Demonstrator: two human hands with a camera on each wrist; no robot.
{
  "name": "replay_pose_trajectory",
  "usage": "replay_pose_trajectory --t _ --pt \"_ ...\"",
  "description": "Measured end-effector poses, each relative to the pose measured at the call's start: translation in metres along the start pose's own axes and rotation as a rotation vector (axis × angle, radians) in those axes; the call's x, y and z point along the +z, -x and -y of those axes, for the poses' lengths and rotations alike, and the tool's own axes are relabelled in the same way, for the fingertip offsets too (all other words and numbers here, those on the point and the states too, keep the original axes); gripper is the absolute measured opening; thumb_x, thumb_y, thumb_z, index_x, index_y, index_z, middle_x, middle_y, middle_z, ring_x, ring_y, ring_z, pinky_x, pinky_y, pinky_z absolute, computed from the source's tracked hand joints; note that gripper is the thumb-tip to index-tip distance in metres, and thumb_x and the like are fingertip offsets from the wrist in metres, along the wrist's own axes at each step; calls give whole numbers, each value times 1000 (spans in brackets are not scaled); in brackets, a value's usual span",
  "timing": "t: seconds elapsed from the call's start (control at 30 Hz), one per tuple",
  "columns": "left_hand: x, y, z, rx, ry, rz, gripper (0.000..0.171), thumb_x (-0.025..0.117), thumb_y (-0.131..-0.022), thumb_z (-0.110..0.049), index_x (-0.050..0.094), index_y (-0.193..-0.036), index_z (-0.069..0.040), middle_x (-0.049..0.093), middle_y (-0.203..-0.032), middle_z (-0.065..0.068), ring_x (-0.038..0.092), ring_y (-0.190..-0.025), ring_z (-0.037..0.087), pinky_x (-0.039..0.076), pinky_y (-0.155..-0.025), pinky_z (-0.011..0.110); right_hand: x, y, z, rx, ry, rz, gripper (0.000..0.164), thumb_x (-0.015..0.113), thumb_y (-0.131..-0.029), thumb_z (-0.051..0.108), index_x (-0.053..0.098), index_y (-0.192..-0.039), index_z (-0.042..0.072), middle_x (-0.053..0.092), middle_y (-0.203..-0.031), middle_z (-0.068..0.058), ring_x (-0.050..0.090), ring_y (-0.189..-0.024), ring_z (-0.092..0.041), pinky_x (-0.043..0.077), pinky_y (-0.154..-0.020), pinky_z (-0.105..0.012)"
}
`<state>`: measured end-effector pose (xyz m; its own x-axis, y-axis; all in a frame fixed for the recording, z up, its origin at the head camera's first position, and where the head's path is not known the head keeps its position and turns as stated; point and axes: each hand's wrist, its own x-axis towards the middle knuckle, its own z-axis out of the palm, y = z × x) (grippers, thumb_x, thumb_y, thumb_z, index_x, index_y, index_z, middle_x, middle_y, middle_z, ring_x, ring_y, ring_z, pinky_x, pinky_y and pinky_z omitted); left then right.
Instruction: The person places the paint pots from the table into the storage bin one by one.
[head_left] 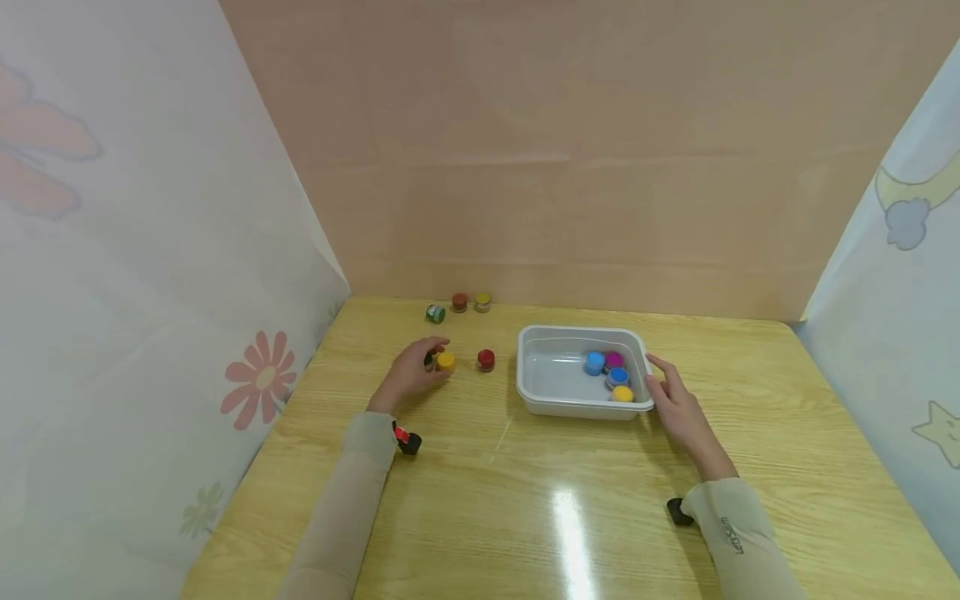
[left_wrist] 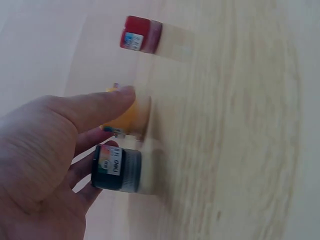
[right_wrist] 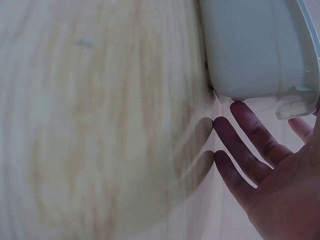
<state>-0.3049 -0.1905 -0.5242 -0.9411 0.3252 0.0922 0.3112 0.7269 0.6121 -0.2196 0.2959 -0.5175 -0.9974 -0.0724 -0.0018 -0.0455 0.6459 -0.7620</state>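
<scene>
My left hand (head_left: 411, 372) is around a yellow-lidded paint jar (head_left: 446, 362) and a black paint jar (left_wrist: 112, 167) on the table. Its thumb reaches across the yellow jar in the left wrist view, with the other fingers behind the jars; a firm grip does not show. A red paint jar (head_left: 486, 360) stands just right of them. With nearly straight fingers, my right hand (head_left: 678, 412) touches the right end of a white plastic tray (head_left: 555, 407). Inside lie several jars: light blue (head_left: 594, 362), magenta (head_left: 613, 360), blue (head_left: 618, 377) and yellow (head_left: 622, 394).
Near the table's back edge are a green jar (head_left: 435, 313) lying on its side, a red-brown-lidded jar (head_left: 460, 302) and a yellow-lidded jar (head_left: 483, 302). A brown backdrop (head_left: 570, 167) rises behind the wooden table (head_left: 465, 500); patterned sheets hang on both sides.
</scene>
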Motion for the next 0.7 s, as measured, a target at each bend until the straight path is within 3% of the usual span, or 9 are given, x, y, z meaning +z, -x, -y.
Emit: replay_pose_trajectory --t 0.4,0.7 --pt "7 -7 13 27 -81 34 42 79 -93 -21 67 -132 -11 68 -133 9 62 -124 29 49 -109 49 0 0 0 -2 3 1 64 27 -112 50 15 -167 18 54 -140 -40 51 -130 -58 38 -105 -76" --pt "7 -6 13 61 -63 7 36 79 -93 -21 69 -125 -10 71 -122 9 64 -115 28 51 -103 49 0 1 1 7 3 8 64 27 -112 50 14 -167 18 47 -147 -40 46 -135 -60 34 -108 -78"
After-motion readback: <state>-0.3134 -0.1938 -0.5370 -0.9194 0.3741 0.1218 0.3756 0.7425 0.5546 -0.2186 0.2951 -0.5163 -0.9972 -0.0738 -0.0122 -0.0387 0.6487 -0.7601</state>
